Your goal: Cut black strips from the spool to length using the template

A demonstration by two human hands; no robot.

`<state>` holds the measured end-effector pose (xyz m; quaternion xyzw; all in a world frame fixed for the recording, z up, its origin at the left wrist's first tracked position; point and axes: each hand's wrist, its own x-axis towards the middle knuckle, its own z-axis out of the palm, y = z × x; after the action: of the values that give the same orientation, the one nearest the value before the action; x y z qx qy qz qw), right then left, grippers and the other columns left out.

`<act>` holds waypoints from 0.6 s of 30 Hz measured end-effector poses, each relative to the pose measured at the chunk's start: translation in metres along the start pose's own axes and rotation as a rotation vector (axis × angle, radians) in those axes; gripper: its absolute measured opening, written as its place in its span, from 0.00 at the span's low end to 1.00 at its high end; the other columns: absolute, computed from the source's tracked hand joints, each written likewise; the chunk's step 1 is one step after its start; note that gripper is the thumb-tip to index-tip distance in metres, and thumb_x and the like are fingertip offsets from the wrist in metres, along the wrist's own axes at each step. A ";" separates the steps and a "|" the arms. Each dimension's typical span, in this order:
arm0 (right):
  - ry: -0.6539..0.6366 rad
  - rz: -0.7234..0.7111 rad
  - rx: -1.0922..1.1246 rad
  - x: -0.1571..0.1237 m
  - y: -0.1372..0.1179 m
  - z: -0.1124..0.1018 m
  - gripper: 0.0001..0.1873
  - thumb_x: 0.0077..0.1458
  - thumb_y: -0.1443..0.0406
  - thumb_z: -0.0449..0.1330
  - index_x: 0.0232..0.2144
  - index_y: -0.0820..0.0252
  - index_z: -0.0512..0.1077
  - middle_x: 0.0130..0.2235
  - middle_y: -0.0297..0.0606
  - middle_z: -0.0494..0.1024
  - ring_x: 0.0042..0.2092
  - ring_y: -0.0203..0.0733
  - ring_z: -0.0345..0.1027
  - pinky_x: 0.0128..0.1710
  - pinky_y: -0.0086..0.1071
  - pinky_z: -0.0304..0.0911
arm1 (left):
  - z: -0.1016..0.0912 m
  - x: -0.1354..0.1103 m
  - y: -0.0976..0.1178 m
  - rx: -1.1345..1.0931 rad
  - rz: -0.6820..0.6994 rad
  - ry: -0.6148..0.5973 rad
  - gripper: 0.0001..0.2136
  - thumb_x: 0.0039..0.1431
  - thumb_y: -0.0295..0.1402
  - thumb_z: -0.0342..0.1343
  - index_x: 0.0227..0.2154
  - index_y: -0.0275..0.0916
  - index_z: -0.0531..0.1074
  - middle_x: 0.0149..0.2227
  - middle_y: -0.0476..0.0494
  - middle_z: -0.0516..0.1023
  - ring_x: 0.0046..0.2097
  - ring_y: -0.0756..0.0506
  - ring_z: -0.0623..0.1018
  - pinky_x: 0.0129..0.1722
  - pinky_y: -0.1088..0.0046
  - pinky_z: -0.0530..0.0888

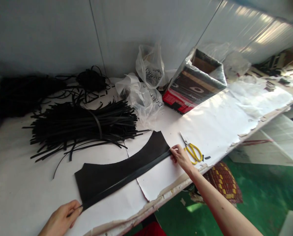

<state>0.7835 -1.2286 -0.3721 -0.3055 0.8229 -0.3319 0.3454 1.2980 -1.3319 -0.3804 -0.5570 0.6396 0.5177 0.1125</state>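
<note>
A flat black sheet piece [122,173] with a curved cut-out on its far side lies on the white-covered table. Along its near straight edge runs a narrow black strip [126,179]. My left hand [64,216] pinches the left end of that strip, just beyond the corner of the piece. At the opposite end, my right hand [179,158] is closed on the strip by the right corner. Yellow-handled scissors [193,152] rest just right of my right hand, blades pointing away. Whether each hand also grips the sheet itself I cannot tell.
A tied bundle of black strips [85,123] lies behind the piece, with more tangled black strips [21,93] at the back left. Plastic bags [146,100] and an open cardboard box [194,82] stand near the wall. The table's ragged front edge [158,201] borders a green floor.
</note>
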 end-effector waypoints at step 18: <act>0.287 -0.084 -0.815 -0.014 0.033 -0.061 0.31 0.50 0.73 0.52 0.58 0.64 0.61 0.54 0.52 0.65 0.54 0.54 0.59 0.54 0.44 0.56 | -0.002 -0.004 0.010 -0.114 -0.051 -0.017 0.26 0.41 0.63 0.49 0.19 0.42 0.60 0.16 0.55 0.56 0.23 0.49 0.61 0.26 0.74 0.58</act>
<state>0.7357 -1.1783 -0.3586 -0.4008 0.9133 -0.0328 0.0651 1.2917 -1.3327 -0.3712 -0.5740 0.5939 0.5549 0.0992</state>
